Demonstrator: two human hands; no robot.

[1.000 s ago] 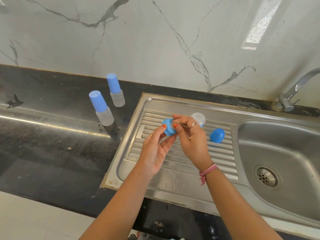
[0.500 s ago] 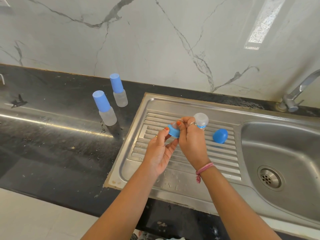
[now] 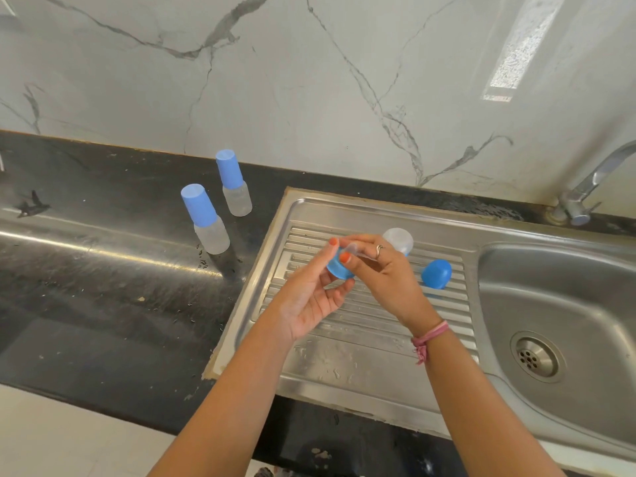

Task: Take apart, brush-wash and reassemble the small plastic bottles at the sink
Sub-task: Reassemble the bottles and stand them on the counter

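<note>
The right hand (image 3: pixel 385 273) has drawn a small clear insert (image 3: pixel 356 251) up out of the blue cap (image 3: pixel 339 270).

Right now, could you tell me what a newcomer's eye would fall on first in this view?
Most likely the two hands meeting over the ribbed drainboard: the left hand holds a small blue part while the right hand pinches a thin clear piece at it. Next come two blue-capped bottles standing on the black counter to the left, and a loose blue cap lying near the basin.
</note>
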